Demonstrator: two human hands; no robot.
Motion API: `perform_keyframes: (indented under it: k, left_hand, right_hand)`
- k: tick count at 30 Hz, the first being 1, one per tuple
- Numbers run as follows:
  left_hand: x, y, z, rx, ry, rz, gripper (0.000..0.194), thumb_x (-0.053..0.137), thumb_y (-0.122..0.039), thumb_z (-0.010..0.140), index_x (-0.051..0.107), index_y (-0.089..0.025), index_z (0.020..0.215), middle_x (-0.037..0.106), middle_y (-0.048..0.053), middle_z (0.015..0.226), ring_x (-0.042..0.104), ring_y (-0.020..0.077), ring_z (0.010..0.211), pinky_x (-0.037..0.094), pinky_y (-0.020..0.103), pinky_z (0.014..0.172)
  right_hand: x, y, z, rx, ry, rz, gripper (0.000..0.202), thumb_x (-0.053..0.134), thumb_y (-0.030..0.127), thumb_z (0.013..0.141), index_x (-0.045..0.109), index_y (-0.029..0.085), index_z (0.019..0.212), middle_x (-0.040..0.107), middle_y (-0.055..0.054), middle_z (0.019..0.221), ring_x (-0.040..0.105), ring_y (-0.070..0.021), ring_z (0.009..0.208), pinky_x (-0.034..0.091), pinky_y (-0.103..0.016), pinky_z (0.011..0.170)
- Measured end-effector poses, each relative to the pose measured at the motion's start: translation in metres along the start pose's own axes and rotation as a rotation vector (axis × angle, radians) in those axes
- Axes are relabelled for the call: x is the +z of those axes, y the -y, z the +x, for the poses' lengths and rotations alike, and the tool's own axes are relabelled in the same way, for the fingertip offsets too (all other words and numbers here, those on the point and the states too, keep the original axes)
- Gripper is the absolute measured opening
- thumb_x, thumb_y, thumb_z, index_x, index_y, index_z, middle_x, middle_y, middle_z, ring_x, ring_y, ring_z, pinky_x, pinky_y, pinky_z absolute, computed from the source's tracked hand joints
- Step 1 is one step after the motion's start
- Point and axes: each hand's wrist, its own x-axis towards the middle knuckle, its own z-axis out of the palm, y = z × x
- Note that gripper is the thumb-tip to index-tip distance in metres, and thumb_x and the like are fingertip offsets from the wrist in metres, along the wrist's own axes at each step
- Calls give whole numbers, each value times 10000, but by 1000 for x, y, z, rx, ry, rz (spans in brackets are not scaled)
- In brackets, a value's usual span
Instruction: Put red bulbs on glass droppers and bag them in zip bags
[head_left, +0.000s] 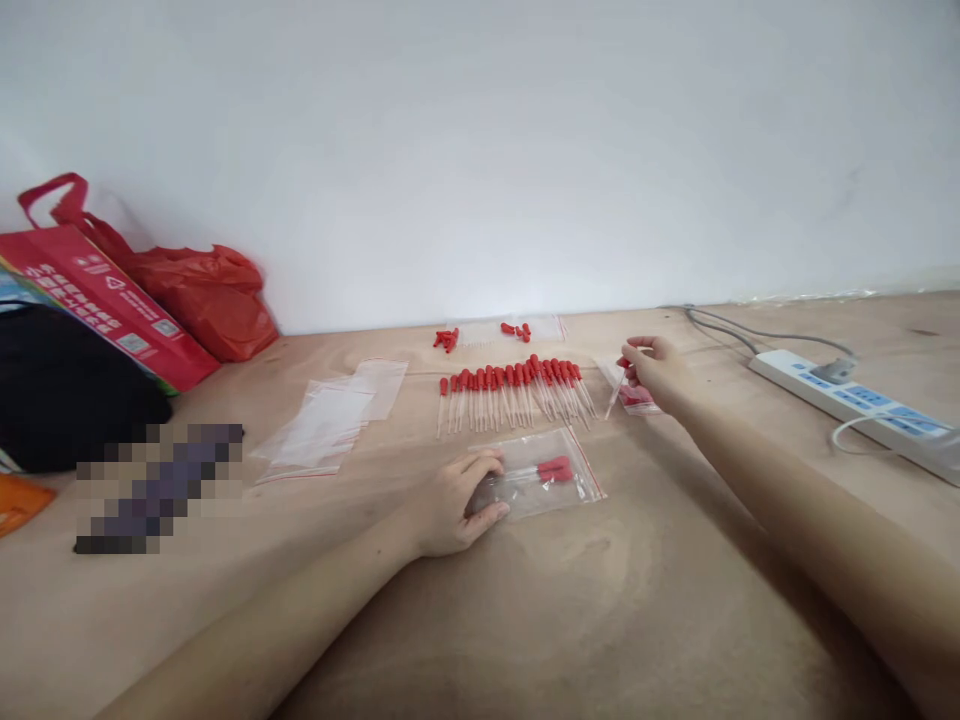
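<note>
My left hand (459,503) rests on the closed end of a clear zip bag (585,480), thumb and fingers around its left part. Inside that bag lie droppers with red bulbs (555,469). Farther right, my right hand (651,366) pinches the red bulb of a single dropper (615,392), whose clear tube points down toward the table. Under and beside it is another clear bag with red bulbs (637,400). Between the hands, a row of several red-bulbed droppers (517,378) lies side by side, tubes toward me.
Flat clear bags (322,425) overlap at the left. Loose red bulbs (447,340) and another bag (480,332) lie near the wall. A power strip (862,400) with cables is at right; red bags (202,300) and a pixelated object (169,485) are at left.
</note>
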Motion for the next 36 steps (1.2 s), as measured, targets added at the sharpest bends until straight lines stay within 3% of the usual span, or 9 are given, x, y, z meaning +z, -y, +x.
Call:
perform_keyframes:
  k: [3, 7, 12, 15, 19, 24, 28, 32, 36]
  left_hand:
    - [-1, -2, 1, -32, -11, -27, 177, 514, -260, 776, 439, -190, 921, 528, 115, 1153, 507, 223, 1068, 424, 367, 856]
    - [0, -2, 1, -41, -12, -49, 166, 518, -253, 768, 433, -191, 897, 532, 109, 1147, 521, 221, 1039, 426, 367, 841]
    - [0, 0, 1, -38, 14, -21, 330, 515, -259, 779, 405, -191, 1083, 518, 102, 1169, 499, 211, 1072, 409, 371, 891]
    - [0, 1, 0, -51, 22, 2, 398, 515, -273, 783, 382, -188, 1149, 511, 101, 1181, 501, 217, 1065, 410, 376, 898]
    - [0, 0, 1, -44, 22, -3, 407, 509, -270, 790, 377, -184, 1166, 508, 97, 1188, 497, 216, 1071, 413, 371, 899]
    - [0, 0, 1, -29, 19, -13, 407, 508, -257, 789, 375, -198, 1169, 512, 86, 1183, 502, 209, 1060, 419, 361, 888]
    - [-1, -2, 2, -35, 27, -13, 385, 502, -265, 793, 388, -195, 1154, 514, 88, 1180, 501, 210, 1061, 417, 363, 890]
    - [-3, -4, 3, -48, 36, -2, 374, 491, -268, 801, 391, -187, 1152, 520, 90, 1169, 503, 207, 1059, 413, 356, 894]
    - [-3, -3, 2, -35, 39, -3, 367, 488, -270, 802, 394, -187, 1146, 515, 89, 1172, 496, 210, 1067, 411, 359, 898]
  right_hand:
    - [-3, -12, -30, 7, 27, 276, 153, 511, 291, 756, 444, 199, 858, 546, 24, 625, 488, -71, 427, 426, -189, 396]
    - [6, -19, -61, 34, 56, 403, 203, 555, 338, 723, 423, 214, 814, 543, 36, 628, 521, -77, 457, 468, -200, 438]
    - [18, -9, -84, 101, 103, 569, 267, 616, 291, 688, 392, 229, 820, 566, 36, 639, 585, -103, 526, 518, -238, 526]
    - [20, -6, -96, 151, 207, 614, 290, 664, 310, 648, 415, 215, 762, 598, 13, 675, 611, -113, 587, 523, -238, 570]
    - [22, -7, -107, 149, 385, 471, 330, 728, 339, 572, 467, 190, 707, 606, 11, 605, 564, -91, 489, 466, -201, 457]
    - [27, -15, -110, 39, 453, 230, 324, 692, 431, 588, 490, 190, 667, 557, 31, 503, 470, -77, 400, 347, -186, 353]
    - [33, -23, -108, -125, 460, 54, 301, 643, 459, 633, 524, 184, 609, 590, -14, 600, 515, -114, 494, 396, -231, 428]
    - [29, -20, -105, -369, 521, -119, 282, 546, 401, 732, 592, 169, 578, 611, -55, 752, 565, -170, 756, 440, -274, 632]
    - [18, -12, -88, -338, 580, -186, 297, 480, 377, 766, 596, 163, 596, 607, -35, 703, 550, -141, 649, 418, -260, 595]
